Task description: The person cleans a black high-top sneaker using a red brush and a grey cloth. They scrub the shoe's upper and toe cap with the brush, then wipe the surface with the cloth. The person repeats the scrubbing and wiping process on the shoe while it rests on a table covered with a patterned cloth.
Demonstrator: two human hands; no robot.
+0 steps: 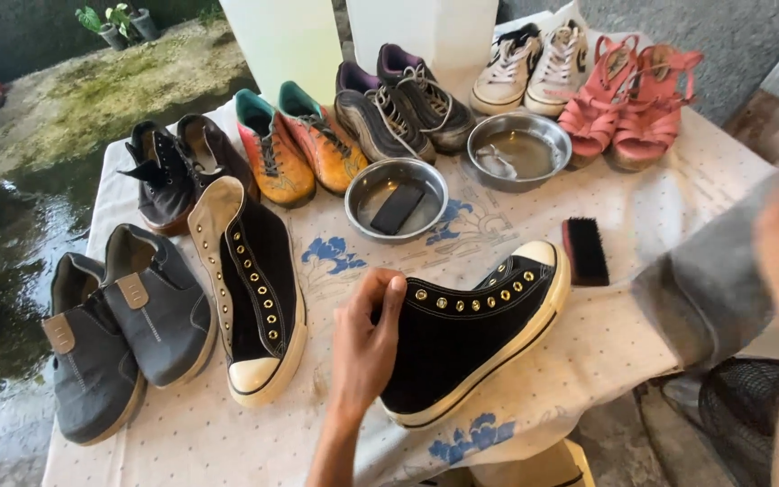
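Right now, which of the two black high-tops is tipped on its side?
The black high-top that the left hand grips, near the table's front edge, its side panel facing up. Its mate to the left rests flat on its sole, untouched.

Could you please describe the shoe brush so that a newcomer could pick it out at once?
Start at the cloth-covered table and find the black high-top steadied by the left hand. Just beyond its white toe cap lies the brush: a small dark block with a reddish edge, the only thing there that is not a shoe or a bowl.
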